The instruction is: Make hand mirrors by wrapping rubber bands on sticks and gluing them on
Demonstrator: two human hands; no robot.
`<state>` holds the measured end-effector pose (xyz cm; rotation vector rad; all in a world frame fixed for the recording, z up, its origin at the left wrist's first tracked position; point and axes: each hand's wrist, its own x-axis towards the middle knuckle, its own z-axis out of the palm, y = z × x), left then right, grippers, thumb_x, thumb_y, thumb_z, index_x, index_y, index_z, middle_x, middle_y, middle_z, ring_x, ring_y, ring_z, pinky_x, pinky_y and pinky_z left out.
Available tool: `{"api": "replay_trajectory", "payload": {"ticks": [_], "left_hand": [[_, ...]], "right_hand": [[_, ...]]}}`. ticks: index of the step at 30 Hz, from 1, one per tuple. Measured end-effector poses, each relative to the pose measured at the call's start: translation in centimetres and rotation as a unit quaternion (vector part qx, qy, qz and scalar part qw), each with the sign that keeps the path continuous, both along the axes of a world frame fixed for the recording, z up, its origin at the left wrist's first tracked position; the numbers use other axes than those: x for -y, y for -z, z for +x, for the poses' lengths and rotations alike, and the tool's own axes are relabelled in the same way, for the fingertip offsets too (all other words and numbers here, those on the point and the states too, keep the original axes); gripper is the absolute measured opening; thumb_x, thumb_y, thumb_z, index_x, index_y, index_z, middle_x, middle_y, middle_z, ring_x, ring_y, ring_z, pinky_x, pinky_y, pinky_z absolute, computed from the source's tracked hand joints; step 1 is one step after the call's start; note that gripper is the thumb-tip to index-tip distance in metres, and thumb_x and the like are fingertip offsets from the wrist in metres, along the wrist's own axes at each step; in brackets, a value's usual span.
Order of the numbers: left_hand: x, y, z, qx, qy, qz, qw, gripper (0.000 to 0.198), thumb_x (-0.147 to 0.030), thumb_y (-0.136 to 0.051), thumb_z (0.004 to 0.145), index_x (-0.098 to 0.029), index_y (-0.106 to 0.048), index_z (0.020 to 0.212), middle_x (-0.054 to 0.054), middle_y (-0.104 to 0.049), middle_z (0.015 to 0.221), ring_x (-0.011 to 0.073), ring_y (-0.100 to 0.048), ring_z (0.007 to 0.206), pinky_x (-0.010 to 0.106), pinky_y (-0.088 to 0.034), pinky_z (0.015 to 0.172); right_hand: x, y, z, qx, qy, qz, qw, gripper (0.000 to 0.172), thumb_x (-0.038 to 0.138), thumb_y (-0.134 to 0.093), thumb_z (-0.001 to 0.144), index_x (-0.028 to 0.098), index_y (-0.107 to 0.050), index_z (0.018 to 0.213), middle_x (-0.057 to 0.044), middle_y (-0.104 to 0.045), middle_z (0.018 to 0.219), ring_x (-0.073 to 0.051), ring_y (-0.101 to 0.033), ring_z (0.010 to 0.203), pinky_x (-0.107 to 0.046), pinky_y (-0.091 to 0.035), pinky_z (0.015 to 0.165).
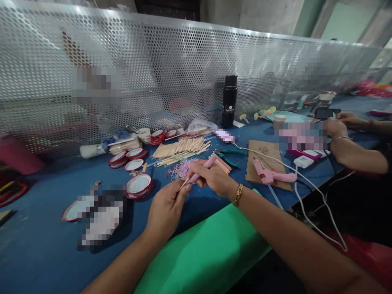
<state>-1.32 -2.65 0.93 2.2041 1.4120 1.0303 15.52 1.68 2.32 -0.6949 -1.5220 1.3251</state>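
My left hand (165, 204) is closed, with thumb and fingers pinching a thin pale wooden stick (184, 183). In my right hand (216, 177), closed fingers grip a slim pink tube (199, 173), slanted up to the right. The stick meets the tube's lower end; whether it goes inside I cannot tell. Just behind my hands lies a tangled heap of thin pastel loops (179, 169). Beyond the heap are many flat wooden sticks (180, 148) in a row. More pink tubes (223, 165) rest right of my right hand, beside green-handled pliers (229, 158).
A pink glue gun (271, 174) lies on cardboard (255, 149) at right, near a white cable (321, 196). Red-rimmed round lids (139, 184) stand left. A black bottle (229, 102) is by the perforated metal screen (183, 57). Green cloth (202, 253) lies below; another person's hands (337, 126) work at right.
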Motion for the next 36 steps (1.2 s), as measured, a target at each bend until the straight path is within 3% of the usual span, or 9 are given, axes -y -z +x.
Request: {"api": "replay_trajectory", "payload": {"ticks": [6,20,24,26,28,30,32,34,36], "left_hand": [[0.5,-0.7,1.1,0.023,0.001,0.021,1.000,0.036,-0.035,-0.041,0.098,-0.021,-0.045,0.065,-0.004,-0.044,0.061,0.0138,-0.046,0.060,0.026,-0.031,0.057],[1.3,-2.7,2.1,-0.022,-0.027,0.100,0.994,0.033,-0.033,-0.041,0.098,-0.021,-0.048,0.067,-0.001,-0.053,0.066,0.0157,-0.049,0.063,0.028,-0.029,0.057],[1.5,-2.7,0.5,-0.008,-0.065,0.092,0.994,0.033,-0.033,-0.045,0.095,-0.022,-0.047,0.064,-0.001,-0.049,0.062,0.0164,-0.047,0.061,0.029,-0.028,0.057],[1.3,-2.4,-0.3,0.063,-0.082,0.056,0.993,0.035,-0.036,-0.043,0.095,-0.022,-0.048,0.063,-0.002,-0.044,0.058,0.0152,-0.042,0.057,0.028,-0.028,0.055],[0.9,-2.1,-0.4,0.167,-0.041,-0.031,0.985,0.034,-0.040,-0.044,0.094,-0.021,-0.055,0.069,-0.003,-0.041,0.057,0.0133,-0.038,0.052,0.027,-0.028,0.051],[0.6,-2.1,0.0,0.252,0.003,-0.111,0.961,0.032,-0.044,-0.045,0.094,-0.019,-0.063,0.086,-0.005,-0.041,0.057,0.0118,-0.035,0.050,0.025,-0.027,0.047],[0.4,-2.3,0.6,0.317,0.028,-0.149,0.936,0.034,-0.045,-0.048,0.093,-0.019,-0.060,0.111,-0.005,-0.046,0.059,0.0108,-0.036,0.049,0.023,-0.027,0.045],[0.6,-2.4,0.9,0.357,0.035,-0.171,0.918,0.041,-0.046,-0.050,0.092,-0.021,-0.052,0.124,-0.006,-0.049,0.059,0.0100,-0.036,0.047,0.021,-0.026,0.043],[1.1,-2.5,1.0,0.369,0.047,-0.198,0.907,0.038,-0.047,-0.052,0.091,-0.021,-0.053,0.119,-0.007,-0.049,0.056,0.0092,-0.035,0.045,0.021,-0.025,0.041]], "right_hand": [[0.7,-1.2,-0.2,-0.018,0.100,0.053,0.993,0.044,0.039,-0.049,0.090,0.017,-0.065,0.056,0.005,-0.042,0.043,-0.007,-0.039,0.042,-0.023,-0.031,0.045],[1.0,-1.9,-1.6,-0.114,0.191,0.054,0.973,0.040,0.038,-0.056,0.086,0.019,-0.057,0.051,0.002,-0.052,0.052,-0.007,-0.042,0.045,-0.022,-0.032,0.042],[-0.8,-4.8,2.6,-0.138,0.283,0.089,0.945,0.038,0.037,-0.058,0.085,0.021,-0.049,0.052,0.005,-0.044,0.049,-0.008,-0.042,0.044,-0.023,-0.033,0.042],[-1.7,-6.7,5.7,-0.182,0.341,0.110,0.916,0.042,0.037,-0.051,0.088,0.022,-0.040,0.051,0.008,-0.033,0.044,-0.007,-0.032,0.038,-0.022,-0.030,0.041],[-1.8,-7.9,7.5,-0.229,0.400,0.156,0.874,0.041,0.035,-0.048,0.091,0.021,-0.043,0.052,0.009,-0.033,0.044,-0.005,-0.032,0.036,-0.022,-0.031,0.041],[-0.8,-7.7,7.1,-0.139,0.317,0.167,0.923,0.026,0.037,-0.053,0.091,0.020,-0.061,0.073,0.004,-0.055,0.059,-0.007,-0.050,0.047,-0.022,-0.038,0.047],[0.9,-6.4,5.1,-0.023,0.189,0.158,0.969,0.018,0.035,-0.055,0.092,0.022,-0.064,0.098,-0.001,-0.067,0.084,-0.010,-0.061,0.063,-0.026,-0.047,0.059],[2.6,-4.6,2.8,0.035,0.115,0.178,0.977,0.011,0.026,-0.057,0.090,0.023,-0.063,0.099,-0.002,-0.066,0.099,-0.011,-0.063,0.073,-0.028,-0.050,0.071],[3.6,-3.3,1.1,0.054,0.060,0.188,0.979,0.020,0.018,-0.066,0.083,0.023,-0.059,0.102,-0.002,-0.063,0.105,-0.012,-0.062,0.081,-0.028,-0.051,0.076]]}}
